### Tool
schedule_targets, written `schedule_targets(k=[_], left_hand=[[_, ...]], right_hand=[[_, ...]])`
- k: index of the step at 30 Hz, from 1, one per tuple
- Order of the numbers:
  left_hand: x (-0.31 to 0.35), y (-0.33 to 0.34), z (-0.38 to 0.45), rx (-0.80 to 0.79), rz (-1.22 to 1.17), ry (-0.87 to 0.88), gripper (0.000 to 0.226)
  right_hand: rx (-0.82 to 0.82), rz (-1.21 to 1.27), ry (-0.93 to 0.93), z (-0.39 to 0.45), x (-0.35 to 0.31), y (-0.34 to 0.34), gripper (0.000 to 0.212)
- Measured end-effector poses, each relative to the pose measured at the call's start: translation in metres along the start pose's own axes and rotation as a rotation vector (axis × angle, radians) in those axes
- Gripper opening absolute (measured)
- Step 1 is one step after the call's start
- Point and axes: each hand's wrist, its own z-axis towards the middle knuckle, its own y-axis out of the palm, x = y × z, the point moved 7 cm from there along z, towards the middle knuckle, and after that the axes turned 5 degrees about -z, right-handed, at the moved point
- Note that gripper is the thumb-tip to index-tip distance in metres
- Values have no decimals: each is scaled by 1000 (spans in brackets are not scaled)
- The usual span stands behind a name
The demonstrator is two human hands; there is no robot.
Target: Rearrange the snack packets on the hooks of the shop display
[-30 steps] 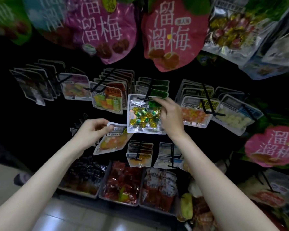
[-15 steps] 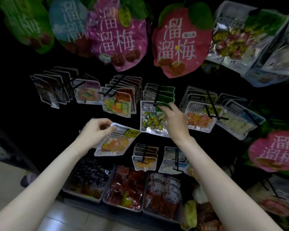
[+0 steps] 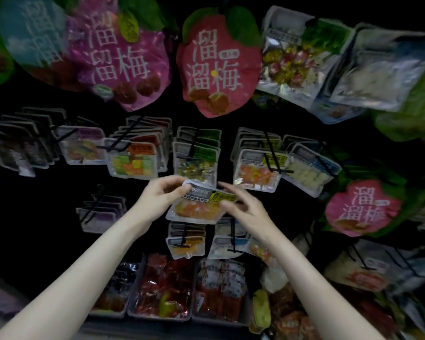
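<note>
While both arms reach up from the bottom edge, the scene reads from largest to smallest as follows.

Display wall (image 3: pixel 47 204): dark, hung with rows of snack packets on black hooks, bins along its foot.
Big pink bags: one magenta bag (image 3: pixel 123 67) and one red-pink bag (image 3: pixel 216 67) hang at the top, both with large white characters; a third pink bag (image 3: pixel 361 207) hangs at the right.
Bins (image 3: pixel 162 290): grey trays at the bottom, filled with red and dark wrapped snacks.
Middle hook row: stacks of clear packets side by side, among them a green-and-yellow cube packet (image 3: pixel 133 163), a green-label packet (image 3: pixel 196 160) and an orange-and-yellow packet (image 3: pixel 258 173), each threaded on a black hook (image 3: pixel 270 153).
Lower hooks: two smaller stacks (image 3: pixel 185 241) just under the hands, and a greyish stack (image 3: pixel 101 212) to the left.
Held packet (image 3: pixel 199 207): clear, with orange and white pieces and a yellow-and-black label, tilted, off any hook, in front of the wall between the middle row and the lower stacks.
Left hand (image 3: pixel 162 200): thumb and fingers pinch the packet's upper left corner.
Right hand (image 3: pixel 243 207): fingers loosely spread at the packet's right edge by the yellow label; whether they grip it cannot be told through the blur.
</note>
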Motion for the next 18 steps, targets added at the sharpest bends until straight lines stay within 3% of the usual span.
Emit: schedule_targets(k=[3, 8, 12, 14, 18], left_hand=[[-1, 35, 17, 5, -96, -28, 11], [17, 79, 38, 23, -146, 45, 19], [28, 103, 43, 4, 70, 187, 49], [30, 110, 44, 25, 185, 255, 47], [39, 117, 45, 98, 387, 343, 38]], right_hand=[[184, -15, -9, -13, 12, -28, 40], [546, -5, 17, -27, 31, -84, 29], [613, 44, -8, -35, 35, -94, 33], [641, 60, -40, -36, 37, -97, 38], [646, -39, -54, -21, 39, -105, 23]])
